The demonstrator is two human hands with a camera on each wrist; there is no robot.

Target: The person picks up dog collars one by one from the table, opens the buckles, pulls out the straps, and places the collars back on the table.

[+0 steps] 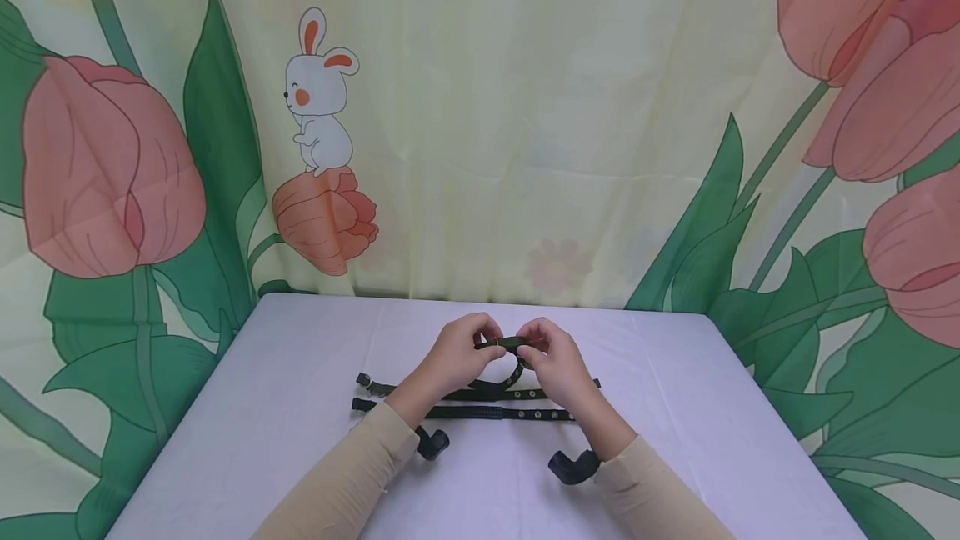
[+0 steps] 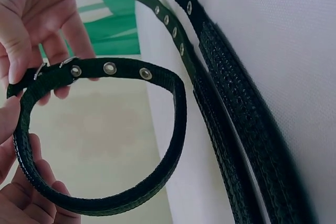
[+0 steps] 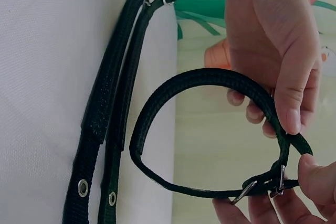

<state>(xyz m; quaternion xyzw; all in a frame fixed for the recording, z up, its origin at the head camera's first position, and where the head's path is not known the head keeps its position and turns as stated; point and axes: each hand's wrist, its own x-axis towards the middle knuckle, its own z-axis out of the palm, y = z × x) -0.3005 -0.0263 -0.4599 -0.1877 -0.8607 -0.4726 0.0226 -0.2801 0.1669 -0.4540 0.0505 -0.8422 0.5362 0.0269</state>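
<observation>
A dark buckled collar (image 1: 517, 373), bent into a loop, hangs between both hands above the table. My left hand (image 1: 459, 348) pinches its band from the left, thumb on the near side. My right hand (image 1: 553, 357) pinches the band opposite, beside the buckle (image 3: 281, 179). In the left wrist view, metal-ringed holes (image 2: 109, 68) run along the band near the buckle, and a strap end passes through the metal. Fingers hide part of the join. Two more dark collars lie stretched out beneath, a rear collar (image 1: 453, 396) and a front collar (image 1: 480, 412).
A white-covered table (image 1: 247, 440) runs back to a curtain (image 1: 480, 148) printed with tulips and a rabbit. Both flat collars lie side by side, with buckle ends to the left and holes to the right. Black pieces (image 1: 573, 467) stick out below the wrists.
</observation>
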